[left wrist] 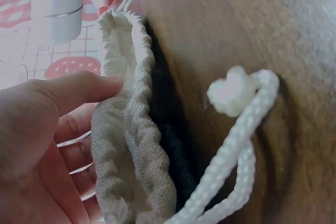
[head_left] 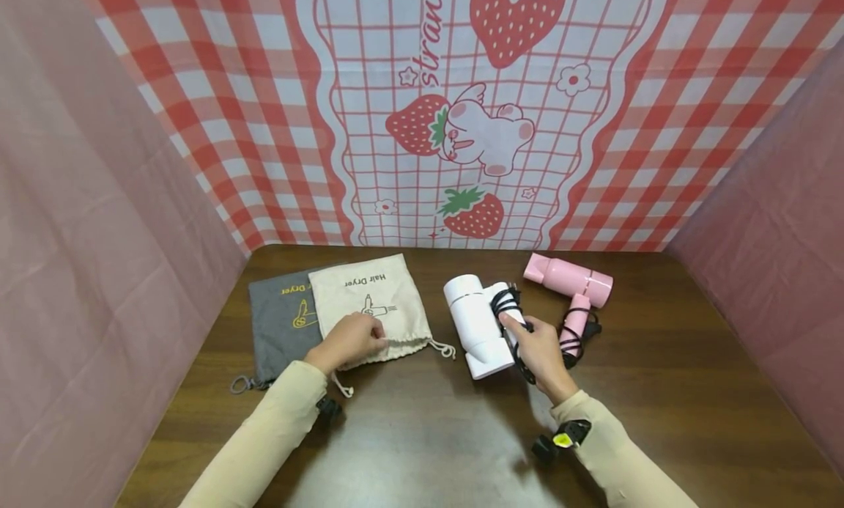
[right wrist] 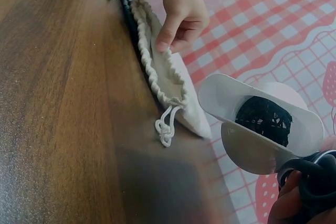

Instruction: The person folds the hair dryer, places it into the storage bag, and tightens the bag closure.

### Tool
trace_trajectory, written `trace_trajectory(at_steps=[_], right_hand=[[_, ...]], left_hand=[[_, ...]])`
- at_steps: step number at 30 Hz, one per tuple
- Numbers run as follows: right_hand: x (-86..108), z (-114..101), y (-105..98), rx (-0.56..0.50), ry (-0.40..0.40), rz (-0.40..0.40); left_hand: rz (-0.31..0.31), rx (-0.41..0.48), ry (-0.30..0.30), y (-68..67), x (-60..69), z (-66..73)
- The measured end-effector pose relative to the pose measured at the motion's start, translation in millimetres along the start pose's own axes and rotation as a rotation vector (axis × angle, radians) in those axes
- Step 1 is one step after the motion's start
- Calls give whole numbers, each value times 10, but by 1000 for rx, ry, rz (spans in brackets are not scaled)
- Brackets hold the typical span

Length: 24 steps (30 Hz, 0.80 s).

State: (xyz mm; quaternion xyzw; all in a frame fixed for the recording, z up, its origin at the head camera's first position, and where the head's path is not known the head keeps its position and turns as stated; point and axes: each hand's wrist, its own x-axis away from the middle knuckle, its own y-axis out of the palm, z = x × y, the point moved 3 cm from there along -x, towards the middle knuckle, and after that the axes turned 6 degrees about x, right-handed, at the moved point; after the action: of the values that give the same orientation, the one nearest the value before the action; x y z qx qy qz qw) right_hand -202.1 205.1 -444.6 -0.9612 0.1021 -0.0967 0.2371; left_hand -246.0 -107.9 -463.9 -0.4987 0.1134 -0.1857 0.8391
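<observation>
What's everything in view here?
Cream bag: one, cream, left of centre
Grey bag: one, grey, partly under cream bag
White dryer: one, white, near centre
Pink dryer: one, pink, right of centre
Cords: two, black, wound on dryers
Table: one, brown, beneath
Backdrop: one, mostly red-and-white, behind
Curtains: two, pink, both sides
Wrist devices: two, black, foreground
Sleeves: two, pale yellow, foreground
Left hand: one, pinching cream bag
Right hand: one, gripping white dryer

Behind the brown table (head_left: 422, 449) hangs a red-and-white checked cloth (head_left: 369, 178) with printed strawberries (head_left: 517, 28). At the sides are a left curtain (head_left: 99, 244) and a right curtain (head_left: 778, 237), both pink. Pale light reflects on the wood.
</observation>
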Motion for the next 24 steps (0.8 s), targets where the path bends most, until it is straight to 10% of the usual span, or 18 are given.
trace_trajectory(at_steps=[24], right_hand=[[56,-35,52,-18,18,-39]], left_hand=[[121,230,-72,-153,-158,136]])
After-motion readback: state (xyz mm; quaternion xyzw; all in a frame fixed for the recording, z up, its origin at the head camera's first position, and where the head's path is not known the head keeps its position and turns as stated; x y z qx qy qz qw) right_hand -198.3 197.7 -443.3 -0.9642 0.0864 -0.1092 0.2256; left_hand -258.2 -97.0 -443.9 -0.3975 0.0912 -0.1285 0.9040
